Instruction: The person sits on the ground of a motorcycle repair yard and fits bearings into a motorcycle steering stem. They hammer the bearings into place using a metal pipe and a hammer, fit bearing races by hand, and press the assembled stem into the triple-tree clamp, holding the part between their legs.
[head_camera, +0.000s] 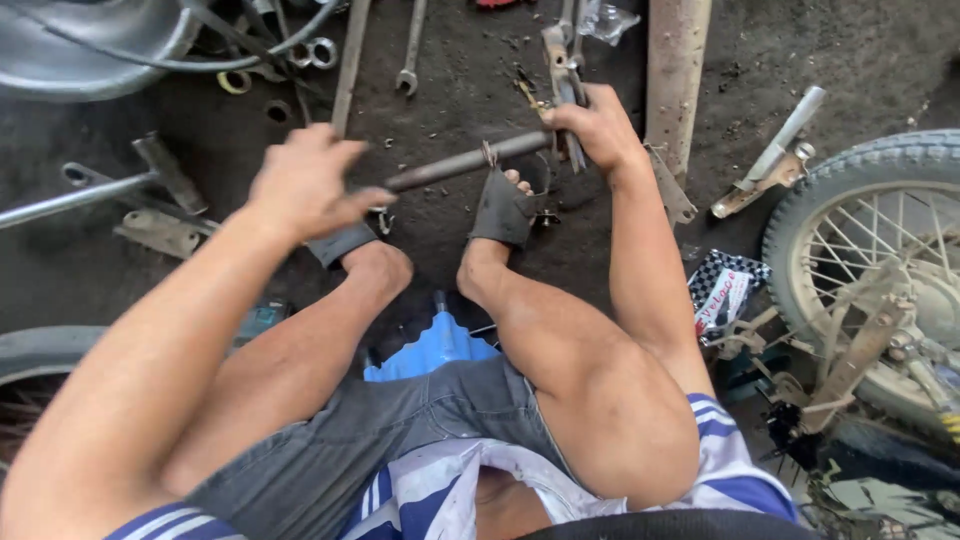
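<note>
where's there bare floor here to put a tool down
Barest patch: dark floor at top right, between the upright pipe and the spoked wheel. A smaller patch lies below the bent bar at left. It is crowded at top centre around the wrenches, and around the rod held by the left hand and right hand.

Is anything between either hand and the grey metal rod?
Nothing visible. The right hand grips the far end of the metal rod directly, beside some upright tools. The left hand closes at its near end, though blur hides the exact contact.
</note>
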